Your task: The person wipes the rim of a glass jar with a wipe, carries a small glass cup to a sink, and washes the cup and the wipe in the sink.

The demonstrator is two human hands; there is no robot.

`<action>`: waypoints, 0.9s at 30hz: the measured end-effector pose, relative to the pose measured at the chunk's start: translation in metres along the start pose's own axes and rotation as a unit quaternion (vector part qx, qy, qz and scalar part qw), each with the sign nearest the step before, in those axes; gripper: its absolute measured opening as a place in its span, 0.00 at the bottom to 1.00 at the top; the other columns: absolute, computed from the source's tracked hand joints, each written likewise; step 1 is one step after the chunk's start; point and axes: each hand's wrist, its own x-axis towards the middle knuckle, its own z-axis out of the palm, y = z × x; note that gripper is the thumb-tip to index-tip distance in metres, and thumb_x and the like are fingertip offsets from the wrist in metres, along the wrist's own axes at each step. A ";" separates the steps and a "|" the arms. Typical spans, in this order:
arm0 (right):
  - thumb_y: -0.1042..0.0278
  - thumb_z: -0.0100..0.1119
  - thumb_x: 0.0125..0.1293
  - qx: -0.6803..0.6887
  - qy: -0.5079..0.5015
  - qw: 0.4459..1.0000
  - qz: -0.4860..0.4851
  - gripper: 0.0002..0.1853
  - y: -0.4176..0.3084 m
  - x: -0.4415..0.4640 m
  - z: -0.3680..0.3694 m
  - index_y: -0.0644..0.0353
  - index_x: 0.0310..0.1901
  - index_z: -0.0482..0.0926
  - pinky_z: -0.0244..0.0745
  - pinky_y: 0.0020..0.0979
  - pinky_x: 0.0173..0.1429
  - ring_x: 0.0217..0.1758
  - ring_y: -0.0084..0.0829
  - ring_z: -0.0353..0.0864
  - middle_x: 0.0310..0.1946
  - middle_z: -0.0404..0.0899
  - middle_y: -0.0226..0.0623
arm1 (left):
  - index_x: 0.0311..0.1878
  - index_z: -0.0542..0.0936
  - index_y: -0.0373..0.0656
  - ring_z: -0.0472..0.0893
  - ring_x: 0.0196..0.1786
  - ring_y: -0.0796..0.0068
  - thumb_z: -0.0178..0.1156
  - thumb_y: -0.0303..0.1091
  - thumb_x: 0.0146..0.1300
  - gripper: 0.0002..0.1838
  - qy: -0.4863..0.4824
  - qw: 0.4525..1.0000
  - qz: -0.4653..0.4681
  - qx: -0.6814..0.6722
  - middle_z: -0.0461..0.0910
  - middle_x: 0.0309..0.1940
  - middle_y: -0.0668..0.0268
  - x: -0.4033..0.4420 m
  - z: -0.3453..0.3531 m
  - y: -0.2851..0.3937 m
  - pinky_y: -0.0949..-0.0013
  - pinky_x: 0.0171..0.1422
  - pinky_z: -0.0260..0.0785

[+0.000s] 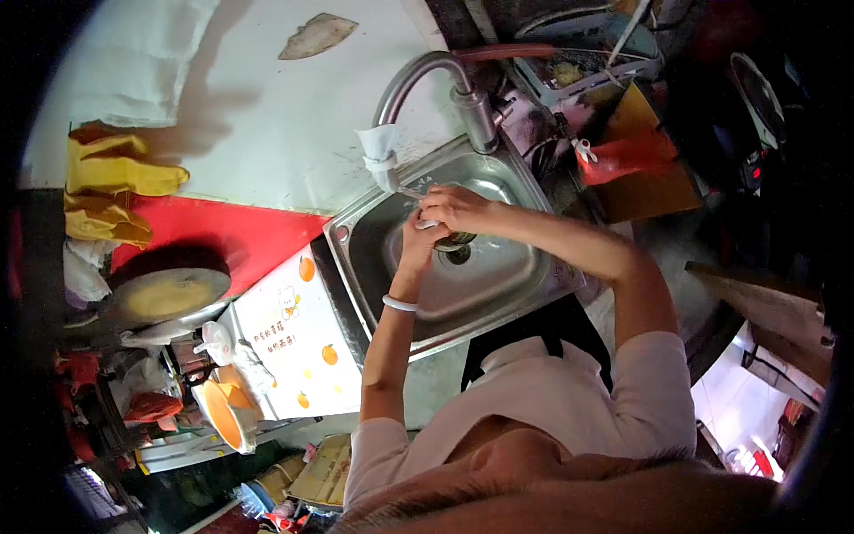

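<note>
Both of my hands meet over the steel sink [480, 307], just below the faucet [425, 67]. My left hand [422, 238], with a pale bracelet [399, 303] at the wrist, is closed around something mostly hidden. My right hand [458, 210] lies against it from the other side, fingers bent and closed. A small white piece [429, 223] shows between the fingers. Beneath the hands a dark greenish round thing [455, 241] partly shows near the drain [458, 255]; I cannot tell whether it is held. A white cover [379, 147] wraps the spout, and water appears to run from it.
A white panel with orange prints [298, 338] stands left of the sink. Yellow gloves [124, 169] hang at far left above a round lid or pan [173, 294]. A cardboard box [636, 191] with a red bag [627, 158] sits to the right, and a grey basin [587, 76] behind.
</note>
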 end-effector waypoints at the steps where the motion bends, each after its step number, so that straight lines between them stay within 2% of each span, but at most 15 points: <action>1: 0.76 0.55 0.43 -0.009 -0.029 0.999 -0.037 0.08 0.003 0.004 -0.001 0.62 0.28 0.79 0.71 0.35 0.40 0.35 0.40 0.76 0.30 0.76 0.43 | 0.42 0.70 0.33 0.76 0.35 0.75 0.62 0.21 0.38 0.23 0.005 0.998 -0.029 -0.062 0.75 0.33 0.66 -0.002 -0.001 -0.001 0.72 0.41 0.69; 4: 0.76 0.55 0.40 -0.010 -0.093 0.996 -0.003 0.11 0.016 0.009 0.003 0.59 0.30 0.78 0.71 0.33 0.44 0.36 0.37 0.74 0.30 0.76 0.38 | 0.44 0.69 0.32 0.77 0.37 0.69 0.60 0.20 0.39 0.23 0.006 0.987 -0.069 -0.143 0.75 0.35 0.63 -0.008 0.007 0.013 0.67 0.44 0.71; 6: 0.75 0.57 0.39 0.004 -0.038 0.998 0.053 0.09 0.027 0.002 0.009 0.60 0.28 0.79 0.70 0.35 0.40 0.33 0.42 0.75 0.28 0.77 0.38 | 0.44 0.69 0.30 0.75 0.37 0.72 0.57 0.20 0.42 0.21 0.069 0.981 -0.068 -0.165 0.75 0.37 0.62 -0.009 0.009 0.017 0.72 0.44 0.68; 8: 0.73 0.58 0.41 0.072 -0.079 0.916 0.387 0.07 0.032 -0.011 0.004 0.60 0.26 0.79 0.69 0.36 0.33 0.28 0.43 0.76 0.25 0.78 0.40 | 0.44 0.70 0.30 0.75 0.37 0.72 0.57 0.19 0.41 0.21 0.096 0.979 -0.048 -0.174 0.75 0.37 0.63 -0.003 0.011 0.018 0.71 0.45 0.67; 10: 0.69 0.60 0.43 0.119 -0.019 0.877 0.465 0.06 0.022 -0.026 0.037 0.62 0.22 0.78 0.67 0.36 0.28 0.26 0.38 0.77 0.18 0.76 0.38 | 0.44 0.71 0.31 0.74 0.36 0.73 0.57 0.19 0.41 0.21 0.179 0.979 0.026 -0.089 0.75 0.37 0.63 0.005 0.014 0.017 0.73 0.44 0.67; 12: 0.74 0.60 0.46 0.307 0.218 0.664 0.646 0.06 0.017 -0.034 0.080 0.67 0.24 0.76 0.70 0.36 0.29 0.29 0.35 0.77 0.22 0.76 0.38 | 0.44 0.71 0.32 0.74 0.35 0.74 0.57 0.19 0.41 0.21 0.181 0.981 0.063 -0.030 0.75 0.36 0.63 0.009 0.018 0.007 0.74 0.42 0.66; 13: 0.74 0.60 0.46 0.308 0.218 0.665 0.645 0.06 0.015 -0.037 0.086 0.67 0.24 0.76 0.70 0.36 0.29 0.29 0.35 0.77 0.22 0.76 0.38 | 0.44 0.70 0.32 0.74 0.36 0.75 0.58 0.18 0.40 0.22 0.172 0.981 0.088 0.019 0.75 0.35 0.64 0.011 0.016 -0.002 0.74 0.43 0.66; 15: 0.79 0.59 0.47 0.562 0.260 0.466 0.632 0.08 0.011 -0.046 0.094 0.73 0.29 0.73 0.74 0.36 0.33 0.31 0.37 0.77 0.29 0.75 0.42 | 0.43 0.70 0.32 0.74 0.36 0.76 0.58 0.17 0.38 0.23 0.159 0.981 0.096 0.054 0.76 0.34 0.65 0.014 0.009 -0.014 0.74 0.44 0.66; 18: 0.84 0.57 0.47 0.663 0.264 0.417 0.562 0.11 -0.019 -0.046 0.051 0.76 0.34 0.70 0.76 0.38 0.39 0.33 0.41 0.77 0.32 0.73 0.47 | 0.45 0.70 0.32 0.75 0.39 0.74 0.55 0.18 0.40 0.22 0.168 0.985 0.037 -0.020 0.75 0.36 0.63 0.016 -0.002 -0.027 0.72 0.47 0.67; 19: 0.80 0.55 0.51 0.670 0.200 0.468 0.540 0.11 -0.012 -0.056 0.053 0.74 0.37 0.71 0.77 0.36 0.40 0.34 0.37 0.77 0.35 0.74 0.47 | 0.45 0.70 0.32 0.75 0.39 0.74 0.55 0.18 0.40 0.22 0.168 0.985 0.037 -0.021 0.75 0.36 0.63 0.018 -0.008 -0.032 0.72 0.47 0.67; 20: 0.80 0.55 0.51 0.670 0.198 0.468 0.542 0.11 -0.005 -0.072 0.051 0.74 0.37 0.71 0.77 0.36 0.40 0.34 0.37 0.77 0.35 0.74 0.47 | 0.46 0.69 0.32 0.74 0.42 0.70 0.54 0.21 0.43 0.21 0.159 0.974 -0.020 -0.159 0.75 0.38 0.61 0.019 -0.016 -0.036 0.68 0.50 0.67; 21: 0.76 0.54 0.54 0.625 0.204 0.555 0.509 0.12 -0.015 -0.072 0.023 0.72 0.40 0.71 0.75 0.35 0.41 0.36 0.35 0.77 0.37 0.73 0.45 | 0.47 0.69 0.32 0.74 0.45 0.67 0.53 0.24 0.45 0.21 0.148 0.941 -0.076 -0.295 0.74 0.41 0.59 0.018 -0.022 -0.041 0.65 0.53 0.66; 22: 0.72 0.52 0.56 0.574 0.209 0.638 0.469 0.13 -0.020 -0.072 0.007 0.69 0.43 0.71 0.74 0.34 0.42 0.38 0.33 0.77 0.40 0.73 0.44 | 0.47 0.69 0.32 0.74 0.45 0.67 0.53 0.24 0.45 0.21 0.151 0.940 -0.075 -0.295 0.74 0.41 0.59 0.016 -0.025 -0.043 0.65 0.53 0.66; 25: 0.62 0.50 0.59 0.514 0.262 0.617 0.535 0.17 -0.007 -0.078 -0.002 0.62 0.47 0.71 0.70 0.31 0.45 0.42 0.27 0.75 0.45 0.73 0.36 | 0.49 0.69 0.36 0.72 0.50 0.58 0.49 0.37 0.47 0.24 0.096 0.878 -0.161 -0.441 0.72 0.48 0.57 0.011 -0.025 -0.048 0.58 0.58 0.62; 27: 0.59 0.50 0.60 0.453 0.252 0.645 0.562 0.18 -0.012 -0.071 -0.006 0.61 0.48 0.71 0.69 0.31 0.46 0.43 0.25 0.74 0.45 0.73 0.34 | 0.49 0.69 0.36 0.72 0.49 0.58 0.50 0.37 0.47 0.24 0.101 0.845 -0.178 -0.493 0.72 0.47 0.56 0.008 -0.018 -0.052 0.59 0.57 0.63</action>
